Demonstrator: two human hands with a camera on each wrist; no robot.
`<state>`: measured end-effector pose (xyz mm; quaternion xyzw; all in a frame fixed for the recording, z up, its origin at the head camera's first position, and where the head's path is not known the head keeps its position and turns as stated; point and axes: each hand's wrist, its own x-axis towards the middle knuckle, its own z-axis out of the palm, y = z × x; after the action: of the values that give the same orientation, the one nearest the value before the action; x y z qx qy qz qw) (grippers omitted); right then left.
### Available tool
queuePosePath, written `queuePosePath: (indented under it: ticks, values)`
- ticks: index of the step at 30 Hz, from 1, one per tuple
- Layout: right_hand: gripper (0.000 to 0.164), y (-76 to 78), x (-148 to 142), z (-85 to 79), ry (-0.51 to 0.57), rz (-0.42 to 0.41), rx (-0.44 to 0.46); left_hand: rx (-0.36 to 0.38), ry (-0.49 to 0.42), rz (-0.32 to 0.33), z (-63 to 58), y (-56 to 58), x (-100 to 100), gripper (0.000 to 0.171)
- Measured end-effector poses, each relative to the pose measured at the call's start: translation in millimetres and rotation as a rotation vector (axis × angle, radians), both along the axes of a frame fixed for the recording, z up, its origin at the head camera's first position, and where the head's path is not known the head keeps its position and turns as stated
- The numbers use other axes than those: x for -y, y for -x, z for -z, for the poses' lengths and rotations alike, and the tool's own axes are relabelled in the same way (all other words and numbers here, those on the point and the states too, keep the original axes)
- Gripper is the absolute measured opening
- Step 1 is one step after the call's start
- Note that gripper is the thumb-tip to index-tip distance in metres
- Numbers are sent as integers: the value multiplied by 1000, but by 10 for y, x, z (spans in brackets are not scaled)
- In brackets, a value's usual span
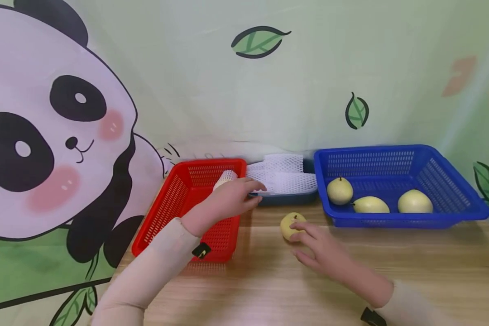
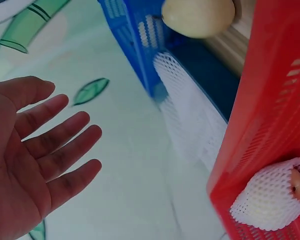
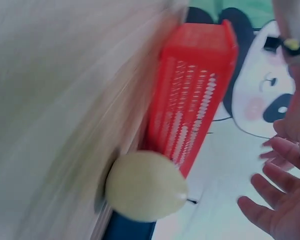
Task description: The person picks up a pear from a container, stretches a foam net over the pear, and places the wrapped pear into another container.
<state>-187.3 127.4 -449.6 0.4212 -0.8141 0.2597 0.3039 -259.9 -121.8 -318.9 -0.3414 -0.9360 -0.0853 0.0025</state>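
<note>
My left hand (image 1: 235, 197) hovers above the right rim of the red basket (image 1: 224, 246), its fingers reaching toward the dark blue tray (image 1: 287, 199) of white foam nets (image 1: 283, 174). In the left wrist view its fingers (image 2: 65, 135) are spread, with nothing in them. Inside the red basket lies a pear in a foam net (image 2: 270, 200), partly hidden by that hand in the head view. A bare yellow pear (image 1: 287, 226) sits on the table, stem up. Beside it, my right hand (image 1: 323, 251) has its fingers loosely bent and apart, overlapping the pear's right side.
The blue basket (image 1: 391, 222) stands at the right and holds a round pear (image 1: 340, 191), a pear lying on its side (image 1: 371, 205) and another pear (image 1: 415, 202). Behind everything hangs a printed cloth (image 1: 301, 104) with a panda and leaves. The wooden table (image 1: 269, 290) spreads in front.
</note>
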Motion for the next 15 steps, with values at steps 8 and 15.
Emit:
queuePosePath:
  ticks: [8,15]
  values:
    - [12,-264,54,40,-61,-119,119,126,5,-43,10,541,-242,37]
    - [14,-369,117,136,-92,-205,110,190,72,-20,51,881,-561,38]
